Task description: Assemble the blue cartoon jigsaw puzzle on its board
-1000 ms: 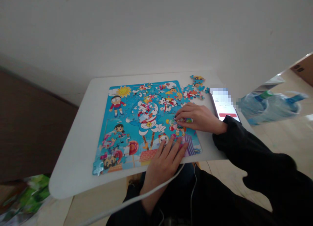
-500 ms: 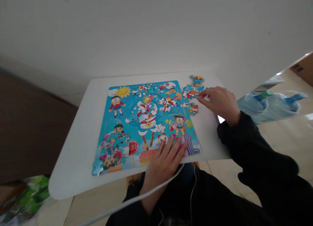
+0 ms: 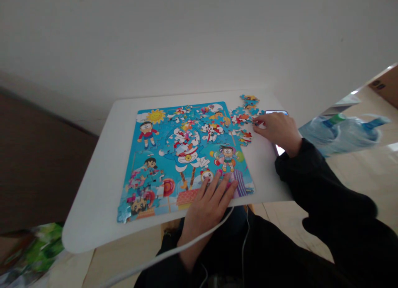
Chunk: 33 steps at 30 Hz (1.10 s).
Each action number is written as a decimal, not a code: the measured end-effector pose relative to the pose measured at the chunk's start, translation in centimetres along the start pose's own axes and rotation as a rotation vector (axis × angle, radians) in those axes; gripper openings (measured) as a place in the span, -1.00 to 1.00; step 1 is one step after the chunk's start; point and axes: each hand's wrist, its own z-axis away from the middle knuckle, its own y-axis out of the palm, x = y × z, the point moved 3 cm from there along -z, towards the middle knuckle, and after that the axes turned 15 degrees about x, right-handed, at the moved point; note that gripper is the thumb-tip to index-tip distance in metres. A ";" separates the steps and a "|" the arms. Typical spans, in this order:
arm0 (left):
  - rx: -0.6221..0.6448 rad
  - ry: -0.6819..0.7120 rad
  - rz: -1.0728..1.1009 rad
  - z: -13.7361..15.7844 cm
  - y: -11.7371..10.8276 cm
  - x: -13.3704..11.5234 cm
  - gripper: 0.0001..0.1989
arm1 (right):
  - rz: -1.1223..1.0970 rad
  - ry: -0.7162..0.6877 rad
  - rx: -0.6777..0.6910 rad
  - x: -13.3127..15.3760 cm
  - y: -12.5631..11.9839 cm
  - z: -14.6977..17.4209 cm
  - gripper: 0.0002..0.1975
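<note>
A colourful cartoon jigsaw puzzle (image 3: 169, 155) on a blue board lies on the white table. Several loose pieces rest on top of its picture, mostly at the centre and lower left. My left hand (image 3: 208, 203) lies flat on the puzzle's front edge, fingers spread. Off the board's right side is a heap of loose puzzle pieces (image 3: 241, 118). At the heap's right edge, my right hand (image 3: 278, 130) pinches a small puzzle piece (image 3: 256, 122), largely hidden by the fingertips.
A phone (image 3: 276, 112) with a lit screen lies partly under my right hand. White cables (image 3: 186, 247) cross in front of me. Large clear water bottles (image 3: 338, 132) stand on the floor at right, and a green package (image 3: 46, 244) is at lower left. A wall backs the table (image 3: 93, 188).
My right hand has shifted slightly right at the heap, and its fingertips are closer together. More of the phone shows behind it. My left hand stays in place.
</note>
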 end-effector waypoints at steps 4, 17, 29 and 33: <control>0.006 -0.002 -0.001 0.0 -0.1 0.0 -0.58 | -0.080 -0.054 -0.126 0.3 -0.9 0.6 -0.70; 0.075 -0.008 -0.003 0.1 -0.2 -0.1 -0.59 | -0.194 -0.964 0.000 6.0 -0.2 4.4 -0.81; 0.088 -0.013 0.013 0.1 -0.1 -0.2 -0.59 | -0.184 -0.981 0.106 6.3 0.0 4.4 -0.75; 0.082 -0.004 -0.004 0.2 0.0 -0.2 -0.59 | -0.200 -0.991 0.135 6.5 0.4 4.3 -0.76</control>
